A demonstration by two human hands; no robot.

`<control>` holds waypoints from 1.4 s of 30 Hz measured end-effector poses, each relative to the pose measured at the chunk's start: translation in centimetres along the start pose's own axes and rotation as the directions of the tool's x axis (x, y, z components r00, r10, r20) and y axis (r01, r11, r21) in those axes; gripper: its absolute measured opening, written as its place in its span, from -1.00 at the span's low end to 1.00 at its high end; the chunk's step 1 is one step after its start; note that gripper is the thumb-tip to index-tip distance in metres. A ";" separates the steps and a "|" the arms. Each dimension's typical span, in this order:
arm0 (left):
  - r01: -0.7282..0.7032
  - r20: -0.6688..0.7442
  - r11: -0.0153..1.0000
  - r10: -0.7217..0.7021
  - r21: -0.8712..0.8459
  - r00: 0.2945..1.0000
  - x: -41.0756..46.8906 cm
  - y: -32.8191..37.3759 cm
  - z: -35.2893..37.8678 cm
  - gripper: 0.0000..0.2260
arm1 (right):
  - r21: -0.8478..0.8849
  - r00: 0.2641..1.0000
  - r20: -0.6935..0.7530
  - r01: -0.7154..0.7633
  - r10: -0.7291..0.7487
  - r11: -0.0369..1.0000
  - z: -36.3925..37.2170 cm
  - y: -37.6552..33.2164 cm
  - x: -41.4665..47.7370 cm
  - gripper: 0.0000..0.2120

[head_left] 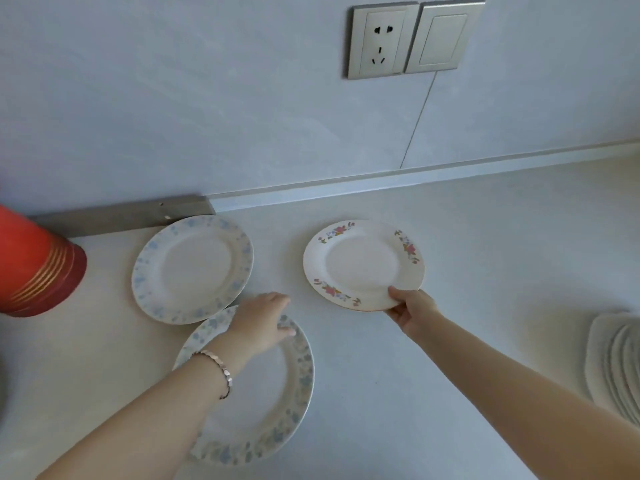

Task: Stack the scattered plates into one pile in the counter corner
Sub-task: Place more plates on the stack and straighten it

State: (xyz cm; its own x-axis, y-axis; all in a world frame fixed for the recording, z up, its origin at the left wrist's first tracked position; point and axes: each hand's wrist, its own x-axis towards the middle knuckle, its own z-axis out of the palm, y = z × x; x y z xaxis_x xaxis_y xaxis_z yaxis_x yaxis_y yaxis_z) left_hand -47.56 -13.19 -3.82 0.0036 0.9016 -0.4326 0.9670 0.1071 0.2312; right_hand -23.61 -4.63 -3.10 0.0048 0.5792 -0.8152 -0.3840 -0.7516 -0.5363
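On the desk (485, 271), a blue-flowered plate (192, 270) lies near the wall, with the left hand (263, 323) just in front, fingers loosely apart over the far rim of a second blue plate (277, 410). Further right, the right hand (414, 311) has its fingers clamped on the near edge of the pink-flowered plate (362, 263).

bare counter (485, 258) right of pink-flowered plate (363, 265), red cups (38, 268) blocking far left, blue-flowered plates (192, 268) between
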 end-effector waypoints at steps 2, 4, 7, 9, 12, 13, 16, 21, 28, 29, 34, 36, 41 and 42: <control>0.030 0.154 0.988 -0.054 0.149 0.987 1.7 0.5 -0.4 -0.45 | 0.017 0.999 0.009 0.035 -0.035 0.999 -1.6 -0.5 -0.7 -0.69; 0.027 0.252 0.978 -0.081 0.208 0.964 3.0 1.0 -0.6 -0.57 | 0.020 0.997 0.018 0.076 -0.077 0.997 -3.2 -1.2 -1.5 -0.68; 0.016 0.370 0.989 -0.070 0.146 0.927 3.7 1.3 -0.7 -0.64 | 0.015 0.992 0.021 0.124 -0.124 0.992 -6.0 -2.3 -2.7 -0.70; -0.033 0.427 0.992 -0.023 0.123 0.904 3.9 1.7 -1.0 -0.59 | 0.018 0.989 0.025 0.142 -0.143 0.990 -7.9 -2.8 -3.3 -0.73; -0.176 0.502 0.972 0.076 0.154 0.862 3.6 2.9 -1.8 -0.58 | 0.054 0.989 0.017 0.146 -0.147 0.988 -10.2 -2.9 -3.8 -0.75; -0.221 0.517 0.960 0.104 0.171 0.850 3.4 3.4 -1.9 -0.58 | 0.072 0.990 0.011 0.143 -0.144 0.987 -10.9 -2.9 -3.9 -0.75; -0.297 0.480 0.943 0.194 0.149 0.856 2.9 4.8 -2.1 -0.56 | 0.105 0.990 -0.001 0.140 -0.141 0.985 -12.8 -3.1 -4.2 -0.76; -0.188 0.219 0.978 0.204 -0.092 0.954 3.0 7.7 -4.4 -0.57 | 0.072 0.981 -0.012 0.193 -0.193 0.979 -16.8 -5.1 -5.0 -0.77; -0.078 -0.327 0.818 -0.139 -0.569 0.935 3.4 17.9 -7.2 -0.62 | 0.025 0.915 0.001 0.404 -0.404 0.914 -25.5 -12.0 -8.4 -0.78; -0.061 -0.359 0.783 -0.213 -0.619 0.909 3.3 19.9 -7.0 -0.63 | 0.034 0.907 -0.002 0.421 -0.421 0.907 -27.3 -13.3 -8.9 -0.79; 0.037 -0.326 0.572 -0.518 -0.820 0.791 4.1 29.3 -5.4 -0.58 | 0.076 0.900 -0.037 0.436 -0.434 0.897 -37.2 -18.8 -10.6 -0.81; 0.048 -0.278 0.475 -0.592 -0.879 0.757 4.6 32.8 -5.0 -0.56 | 0.046 0.901 -0.046 0.433 -0.431 0.900 -40.9 -20.0 -11.0 -0.80; -0.008 -0.188 0.242 -0.732 -0.970 0.655 5.3 40.9 -4.5 -0.56 | -0.070 0.915 -0.093 0.388 -0.394 0.919 -47.7 -20.7 -11.6 -0.76; -0.023 -0.180 0.216 -0.743 -0.976 0.644 5.5 42.1 -4.5 -0.56 | -0.087 0.917 -0.101 0.379 -0.386 0.921 -48.5 -20.7 -11.7 -0.76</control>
State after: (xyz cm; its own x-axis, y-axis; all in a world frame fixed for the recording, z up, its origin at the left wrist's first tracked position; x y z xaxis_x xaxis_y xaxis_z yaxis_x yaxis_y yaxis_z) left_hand -7.96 -1.82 7.44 -0.7624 0.5767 -0.2935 -0.0395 0.4111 0.9107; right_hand 29.11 -11.13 6.94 0.2457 0.7897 -0.5621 -0.2715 -0.5006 -0.8220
